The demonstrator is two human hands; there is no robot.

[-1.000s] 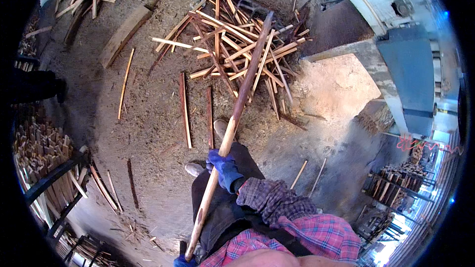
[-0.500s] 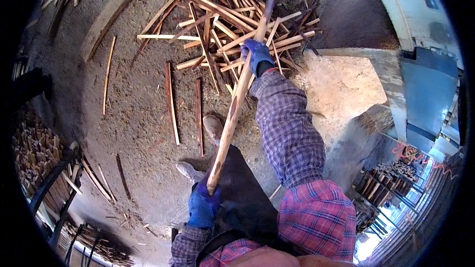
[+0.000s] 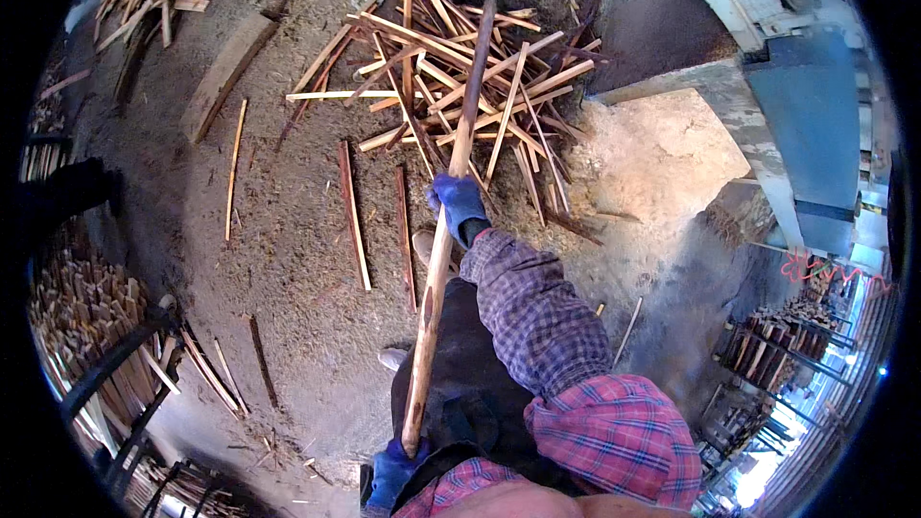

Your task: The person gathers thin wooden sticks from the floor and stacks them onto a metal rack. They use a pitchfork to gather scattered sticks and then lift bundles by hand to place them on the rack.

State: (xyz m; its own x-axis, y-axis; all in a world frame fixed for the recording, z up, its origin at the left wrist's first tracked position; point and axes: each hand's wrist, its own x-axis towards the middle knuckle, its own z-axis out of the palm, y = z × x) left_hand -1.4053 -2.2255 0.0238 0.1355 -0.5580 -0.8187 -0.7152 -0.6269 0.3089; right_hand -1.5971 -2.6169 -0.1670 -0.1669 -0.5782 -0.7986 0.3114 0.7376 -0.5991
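A long peeled wooden pole (image 3: 429,326), pale with dark bark patches and a darker far end, slants away in front of my body. My right hand (image 3: 457,201), in a blue glove, is wrapped round it near its middle. At its near end, low by my hip, my left hand (image 3: 393,473), also blue-gloved, closes on the butt; its fingers are partly hidden. The pole's far end passes over a loose heap of split wood strips (image 3: 537,86) on the ground.
Single strips (image 3: 355,216) lie on the dirt floor left of my legs. A thick curved plank (image 3: 225,77) rests farther left. Sawdust (image 3: 662,153) is piled beside a blue and white machine (image 3: 806,115) at right. Stacked sticks (image 3: 91,312) fill a metal rack on the left.
The pole and both hands have come back toward my body. The far end of the pole, cut off by the frame's top before, now shows over the heap. My grip stays closed.
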